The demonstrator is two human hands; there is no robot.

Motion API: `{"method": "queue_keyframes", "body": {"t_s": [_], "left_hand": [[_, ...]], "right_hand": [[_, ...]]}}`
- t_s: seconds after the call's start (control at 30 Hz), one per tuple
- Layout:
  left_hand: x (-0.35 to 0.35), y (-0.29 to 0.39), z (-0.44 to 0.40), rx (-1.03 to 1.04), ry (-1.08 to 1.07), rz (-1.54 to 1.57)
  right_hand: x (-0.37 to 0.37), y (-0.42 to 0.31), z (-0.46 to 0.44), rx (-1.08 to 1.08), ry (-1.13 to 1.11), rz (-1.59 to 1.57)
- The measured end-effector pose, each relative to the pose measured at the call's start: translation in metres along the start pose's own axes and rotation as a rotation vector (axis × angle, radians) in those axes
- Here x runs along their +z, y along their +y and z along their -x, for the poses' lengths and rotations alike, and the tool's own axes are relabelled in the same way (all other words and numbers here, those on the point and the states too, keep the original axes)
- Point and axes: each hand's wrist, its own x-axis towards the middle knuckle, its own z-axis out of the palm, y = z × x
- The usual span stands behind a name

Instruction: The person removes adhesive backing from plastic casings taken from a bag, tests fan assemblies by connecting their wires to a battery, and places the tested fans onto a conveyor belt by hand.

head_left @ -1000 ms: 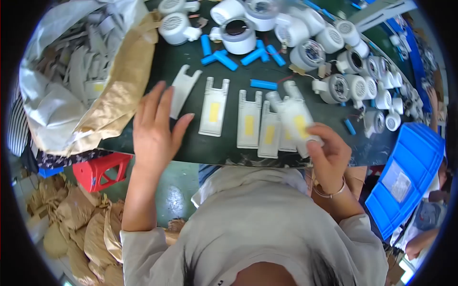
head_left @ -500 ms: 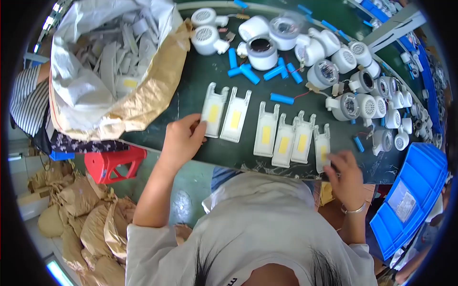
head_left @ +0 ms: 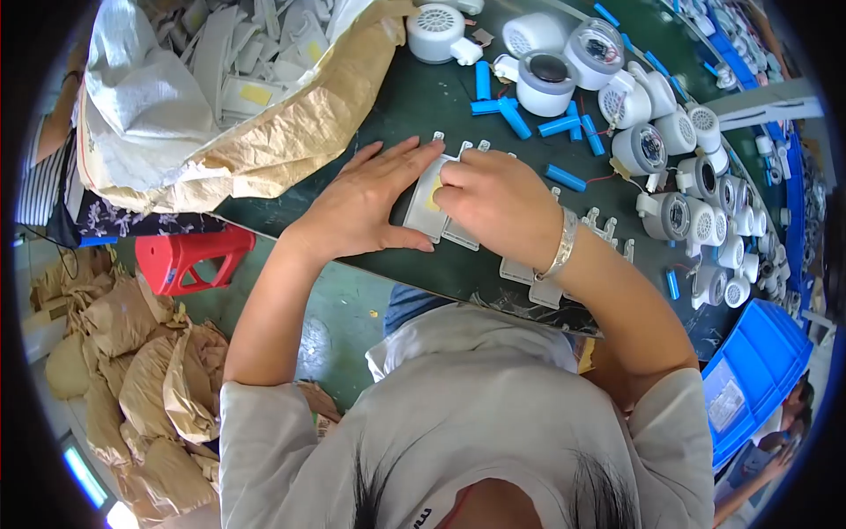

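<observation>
A white plastic panel with a yellow strip (head_left: 421, 214) lies flat near the table's front edge. Against its left side rests my left hand (head_left: 370, 198), fingers stretched out and thumb spread apart at the panel's lower end. My right hand (head_left: 504, 201) is over the same panel, its fingers curled together at the yellow strip; whatever they pinch is hidden. A second white panel (head_left: 461, 234) lies just right of the first, partly under my right hand. Several more panels, such as one white panel (head_left: 545, 294), are partly covered by my right wrist and forearm.
A sack of white plastic parts (head_left: 308, 132) stands at the left back. White round lamp heads (head_left: 545, 84) and blue cylindrical batteries (head_left: 565, 178) spread along the right. A red stool (head_left: 189, 256) and brown sacks (head_left: 150, 353) are at left below; a blue crate (head_left: 758, 370) is at right.
My right hand has moved left from the rightmost panel to the leftmost one. My left hand has spread its fingers along that panel's side. The camera view has shifted.
</observation>
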Motion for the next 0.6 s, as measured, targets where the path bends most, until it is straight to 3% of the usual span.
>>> {"method": "queue_keyframes", "body": {"t_s": [0.13,0.33,0.37,0.47,0.57,0.6], "left_hand": [[0.000,-0.003,0.000,0.006,0.016,0.009],[-0.002,0.000,-0.002,-0.025,0.005,0.019],[-0.001,0.001,-0.002,-0.041,0.008,0.011],[0.003,0.000,-0.001,-0.036,0.049,0.035],[-0.006,0.005,0.000,0.061,0.234,0.259],[-0.010,0.009,-0.005,0.087,0.189,0.178]], "right_hand": [[-0.006,0.002,-0.011,-0.152,-0.176,0.066],[0.006,0.010,-0.022,-0.325,-0.134,0.111],[0.008,0.016,-0.023,-0.293,-0.135,0.058],[-0.017,0.024,-0.007,0.194,0.190,-0.650],[-0.038,0.014,0.024,0.638,0.128,-1.325],[-0.028,0.012,0.030,0.563,0.077,-1.115]]}}
